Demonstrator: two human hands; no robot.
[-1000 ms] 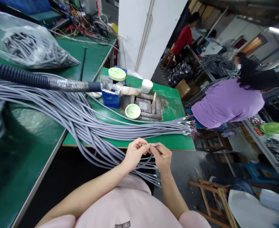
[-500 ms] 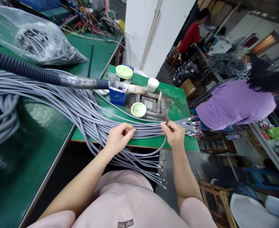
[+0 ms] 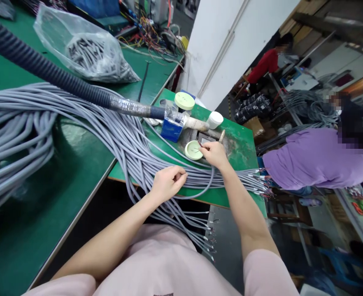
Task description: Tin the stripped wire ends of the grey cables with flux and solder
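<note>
Taking the shallow pale-green dish on the green tabletop as the hub of the dial, a clear plastic bag packed with short gray pieces sits at 10 o'clock. Just nearer to us, a black corrugated hose arcs in above a thick bundle of smooth gray cables; its pale, taped nozzle end rests by a blue box. At 7 to 8 o'clock, the worker's left hand hovers over the bundle, fingers curled; its grip looks narrow, but from here I cannot tell whether it is closed or holding something. A round tub with a pale-green top stands at noon. At 3 o'clock, just beside the dish, the right hand pinches the end of a single gray cable, its fine wires over the dish and its length looping below the hand. A white tub stands at 1 o'clock. Bundled cable ends fan out toward 4 o'clock, near a person in a purple shirt.
</note>
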